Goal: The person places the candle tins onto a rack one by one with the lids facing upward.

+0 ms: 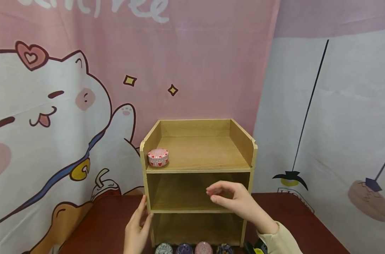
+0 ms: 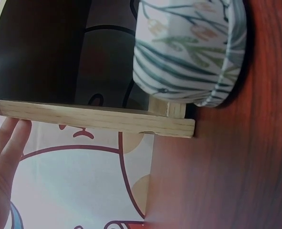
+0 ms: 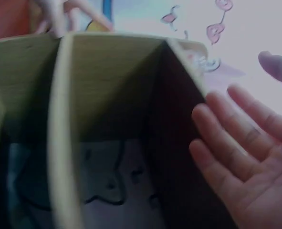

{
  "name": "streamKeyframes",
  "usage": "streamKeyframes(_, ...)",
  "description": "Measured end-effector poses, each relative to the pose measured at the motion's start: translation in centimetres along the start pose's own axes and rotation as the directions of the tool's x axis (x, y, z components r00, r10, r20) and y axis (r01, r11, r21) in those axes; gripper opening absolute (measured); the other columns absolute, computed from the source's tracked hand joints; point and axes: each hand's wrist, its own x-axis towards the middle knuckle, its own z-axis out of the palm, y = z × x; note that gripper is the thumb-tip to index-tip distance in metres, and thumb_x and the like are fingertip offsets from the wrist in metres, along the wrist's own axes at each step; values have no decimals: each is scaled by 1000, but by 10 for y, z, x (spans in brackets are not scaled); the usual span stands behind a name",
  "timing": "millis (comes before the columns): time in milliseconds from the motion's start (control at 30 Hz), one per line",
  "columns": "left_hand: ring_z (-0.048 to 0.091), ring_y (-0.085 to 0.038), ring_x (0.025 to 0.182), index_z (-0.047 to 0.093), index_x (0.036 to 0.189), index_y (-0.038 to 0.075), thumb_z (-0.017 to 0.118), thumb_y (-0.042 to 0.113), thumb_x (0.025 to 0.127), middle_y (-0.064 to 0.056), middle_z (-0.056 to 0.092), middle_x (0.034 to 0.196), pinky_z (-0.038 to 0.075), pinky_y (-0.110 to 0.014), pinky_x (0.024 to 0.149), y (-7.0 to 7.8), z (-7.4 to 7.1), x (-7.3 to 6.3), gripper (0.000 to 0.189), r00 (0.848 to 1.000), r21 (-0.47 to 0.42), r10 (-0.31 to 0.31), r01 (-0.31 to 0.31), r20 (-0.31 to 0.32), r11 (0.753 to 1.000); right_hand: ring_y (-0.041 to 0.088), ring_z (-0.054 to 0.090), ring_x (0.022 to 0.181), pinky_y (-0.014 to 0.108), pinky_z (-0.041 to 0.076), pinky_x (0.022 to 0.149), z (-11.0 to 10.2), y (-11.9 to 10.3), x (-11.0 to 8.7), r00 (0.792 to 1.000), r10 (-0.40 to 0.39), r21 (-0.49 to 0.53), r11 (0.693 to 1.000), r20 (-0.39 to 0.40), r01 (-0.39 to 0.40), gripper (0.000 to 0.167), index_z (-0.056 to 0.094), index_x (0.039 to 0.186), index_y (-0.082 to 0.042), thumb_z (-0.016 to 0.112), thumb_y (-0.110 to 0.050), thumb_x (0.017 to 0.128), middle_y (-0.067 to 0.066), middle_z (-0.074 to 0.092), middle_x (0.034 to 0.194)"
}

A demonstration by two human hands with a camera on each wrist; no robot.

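Observation:
A three-tier wooden shelf (image 1: 199,171) stands in the middle. On its top tier, at the left, sits a small round pink tin with red hearts (image 1: 158,157). My left hand (image 1: 137,225) rests against the shelf's left upright, thumb by the front edge and straight fingers along the outer side. Nothing is in my right hand (image 1: 235,200), which hovers before the middle tier, fingers loosely bent. In the right wrist view, its fingers (image 3: 226,143) spread beside the shelf opening. A white tin with green leaf patterns (image 2: 188,50) is near the shelf's foot.
Several round patterned tins line the front of the shelf, among them a purple tin (image 1: 184,249) and a pink tin (image 1: 203,248). A black and yellow object (image 1: 257,248) lies by my right sleeve. Below is a dark red tabletop (image 1: 97,225); a printed cloth (image 1: 211,70) hangs behind.

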Motion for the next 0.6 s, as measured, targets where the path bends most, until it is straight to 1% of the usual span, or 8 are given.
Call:
streamKeyframes(100, 63, -23, 102, 43, 149, 23, 75, -2, 83, -8, 60, 131, 57, -28, 69, 1, 0, 0, 77, 1000, -10, -9, 9, 2, 1000, 18, 65, 94, 34, 55, 78, 7, 17, -18, 1000, -10, 20, 1000, 19, 10, 20, 69, 113, -4, 64, -11, 95, 14, 69, 105)
streamKeyframes(233, 63, -22, 103, 42, 149, 26, 74, -1, 83, -4, 57, 135, 56, -24, 68, 2, 1, 1, 78, 1000, -27, -20, 20, 1, 999, 23, 65, 94, 36, 52, 83, 14, 38, -38, 997, -9, 68, 998, 73, 4, 20, 68, 114, -5, 62, -7, 95, 8, 70, 106)
streamKeyframes(333, 63, -22, 102, 42, 149, 27, 74, -2, 83, -5, 58, 133, 56, -24, 67, 2, 0, 1, 79, 1000, -25, -19, 19, -2, 1000, 24, 64, 96, 35, 51, 84, 19, 55, -51, 991, 23, 119, 992, 135, -40, 20, 68, 114, -5, 61, -5, 95, 4, 70, 107)
streamKeyframes(400, 63, -22, 101, 42, 149, 26, 74, -3, 83, -7, 59, 131, 56, -22, 67, 2, 1, 1, 79, 1000, -27, -15, 15, -5, 1000, 25, 64, 97, 34, 50, 85, 21, 67, -59, 983, 56, 151, 985, 174, -83, 21, 68, 115, -5, 61, -5, 95, 6, 70, 109)
streamKeyframes(433, 63, -22, 101, 43, 149, 26, 74, -3, 83, -7, 60, 131, 55, -21, 68, 2, 1, 1, 79, 1000, -31, -14, 13, -7, 999, 24, 64, 98, 34, 51, 85, 22, 72, -63, 979, 77, 156, 982, 191, -107, 22, 68, 116, -6, 61, -7, 95, 6, 69, 110)
streamKeyframes(500, 64, -23, 101, 44, 148, 24, 74, -4, 82, -8, 61, 129, 55, -19, 68, 2, 1, 1, 78, 1000, -36, -7, 7, -11, 999, 24, 63, 99, 31, 51, 84, 25, 84, -70, 970, 113, 155, 977, 216, -148, 22, 68, 117, -8, 62, -10, 96, 6, 69, 112)
streamKeyframes(600, 64, -23, 102, 45, 147, 23, 75, -4, 82, -9, 62, 127, 54, -18, 69, 2, 1, 2, 77, 1000, -41, -2, 1, -17, 999, 25, 62, 102, 31, 52, 82, 30, 100, -80, 961, 161, 113, 975, 226, -190, 24, 68, 118, -13, 64, -16, 95, 4, 68, 113)
